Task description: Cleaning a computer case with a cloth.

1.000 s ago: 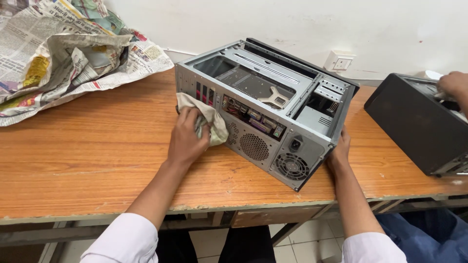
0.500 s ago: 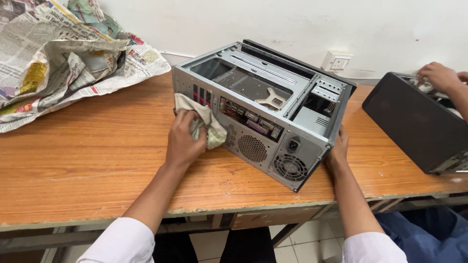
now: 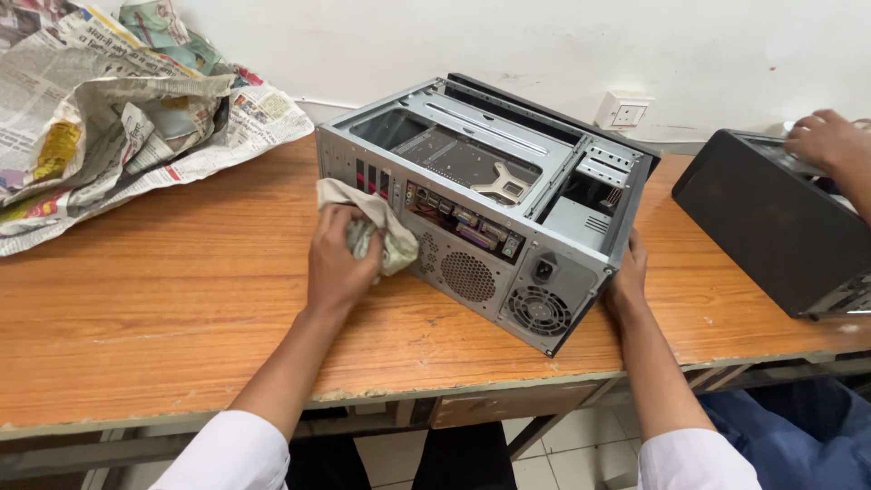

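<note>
Here my left hand (image 3: 337,259) bunches a cloth (image 3: 374,225) tight in its fingers against the rear panel of the open case (image 3: 485,195) mid-desk (image 3: 163,290), my right hand (image 3: 628,277) flat on its right side, rubbing toward the ports next, I judge.

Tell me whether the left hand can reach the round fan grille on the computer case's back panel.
Probably yes: the left hand holds a cloth against the same panel, and nothing lies between it and the fan grille just beside it.
</note>
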